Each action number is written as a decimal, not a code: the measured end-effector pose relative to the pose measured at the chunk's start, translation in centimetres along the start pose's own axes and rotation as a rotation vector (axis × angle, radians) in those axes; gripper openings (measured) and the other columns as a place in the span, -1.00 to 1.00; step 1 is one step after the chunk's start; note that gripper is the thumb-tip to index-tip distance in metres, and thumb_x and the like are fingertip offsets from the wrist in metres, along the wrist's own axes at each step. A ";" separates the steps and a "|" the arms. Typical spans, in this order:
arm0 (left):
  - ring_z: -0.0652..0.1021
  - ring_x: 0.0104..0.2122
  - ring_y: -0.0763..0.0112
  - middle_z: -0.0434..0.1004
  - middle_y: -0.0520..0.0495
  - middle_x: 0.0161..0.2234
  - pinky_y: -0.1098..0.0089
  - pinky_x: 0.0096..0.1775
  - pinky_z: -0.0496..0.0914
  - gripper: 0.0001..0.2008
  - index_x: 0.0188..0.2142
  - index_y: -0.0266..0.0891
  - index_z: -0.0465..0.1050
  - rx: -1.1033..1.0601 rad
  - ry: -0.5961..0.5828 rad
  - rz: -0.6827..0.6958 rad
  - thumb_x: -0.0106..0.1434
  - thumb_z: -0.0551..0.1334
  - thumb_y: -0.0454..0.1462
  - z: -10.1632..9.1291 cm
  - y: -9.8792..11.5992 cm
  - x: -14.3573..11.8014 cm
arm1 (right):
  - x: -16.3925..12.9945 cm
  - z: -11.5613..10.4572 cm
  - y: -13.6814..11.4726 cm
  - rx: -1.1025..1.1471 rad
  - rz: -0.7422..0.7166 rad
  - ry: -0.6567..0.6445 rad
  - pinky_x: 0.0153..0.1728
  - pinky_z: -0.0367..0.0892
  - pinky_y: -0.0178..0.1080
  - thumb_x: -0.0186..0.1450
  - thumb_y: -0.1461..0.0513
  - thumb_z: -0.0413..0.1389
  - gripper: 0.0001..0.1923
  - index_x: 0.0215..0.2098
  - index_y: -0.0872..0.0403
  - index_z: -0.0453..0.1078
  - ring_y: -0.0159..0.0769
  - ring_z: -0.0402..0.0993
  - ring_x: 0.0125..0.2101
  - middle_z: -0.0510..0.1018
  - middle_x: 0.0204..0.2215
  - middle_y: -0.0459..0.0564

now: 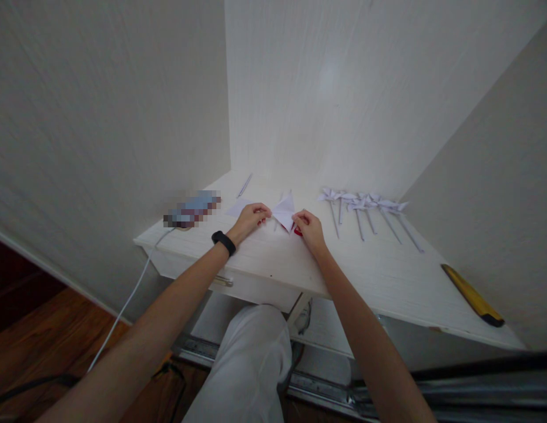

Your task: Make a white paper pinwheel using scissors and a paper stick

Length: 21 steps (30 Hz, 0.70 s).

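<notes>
A white piece of paper (283, 210) with pointed corners is held just over the white desk, between my two hands. My left hand (254, 218), with a black band on its wrist, pinches the left corner. At the right corner, the fingers of my right hand (309, 228) are closed on the paper. Red scissor-like handles (298, 231) show partly beneath the paper and beside my right fingers; the rest is hidden. Another flat sheet of paper (239, 208) lies behind my left hand. Thin paper sticks (245, 185) rest farther back.
Several white paper pinwheels (365, 202) on sticks lie in a row at the right. A yellow and black tool (472, 295) sits by the right wall. At the left, a blurred-out device (193, 208) has a white cable (136, 288) hanging off the desk (255, 258). Walls enclose three sides.
</notes>
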State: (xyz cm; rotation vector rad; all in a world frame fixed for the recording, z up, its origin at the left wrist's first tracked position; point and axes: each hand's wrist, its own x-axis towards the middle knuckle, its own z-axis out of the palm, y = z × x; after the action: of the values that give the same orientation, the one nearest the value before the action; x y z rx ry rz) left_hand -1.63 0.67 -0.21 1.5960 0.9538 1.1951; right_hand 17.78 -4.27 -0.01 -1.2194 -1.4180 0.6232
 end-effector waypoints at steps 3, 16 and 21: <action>0.32 -0.61 0.57 0.33 0.06 -0.62 0.50 -0.56 0.17 -0.88 -0.48 -0.30 0.44 -0.012 0.004 0.003 -0.02 0.27 -0.27 0.0 0.2 -0.1 | 0.0 0.0 0.1 0.005 0.004 0.002 -0.60 0.13 -0.35 0.06 0.05 0.12 -0.75 -0.49 0.08 0.36 -0.42 0.20 -0.63 0.33 -0.67 -0.17; 0.31 -0.61 0.57 0.34 0.05 -0.60 0.50 -0.55 0.16 -0.87 -0.47 -0.30 0.45 -0.011 -0.014 0.015 -0.01 0.28 -0.26 0.0 0.0 -0.1 | 0.0 0.0 0.1 -0.008 0.000 0.022 -0.60 0.11 -0.35 0.07 0.08 0.12 -0.78 -0.52 0.08 0.35 -0.44 0.17 -0.65 0.31 -0.70 -0.17; 0.31 -0.60 0.57 0.34 0.06 -0.61 0.50 -0.54 0.16 -0.86 -0.47 -0.31 0.45 -0.009 -0.013 0.027 -0.02 0.27 -0.26 0.0 0.2 -0.3 | 0.0 0.0 0.1 0.002 0.008 0.022 -0.59 0.14 -0.35 0.06 0.08 0.11 -0.78 -0.52 0.08 0.34 -0.43 0.21 -0.64 0.33 -0.70 -0.17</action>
State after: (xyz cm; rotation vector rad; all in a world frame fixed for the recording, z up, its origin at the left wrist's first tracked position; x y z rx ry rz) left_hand -1.69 0.38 -0.08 1.6122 0.9198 1.2048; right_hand 17.77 -4.22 -0.09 -1.2273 -1.3940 0.6150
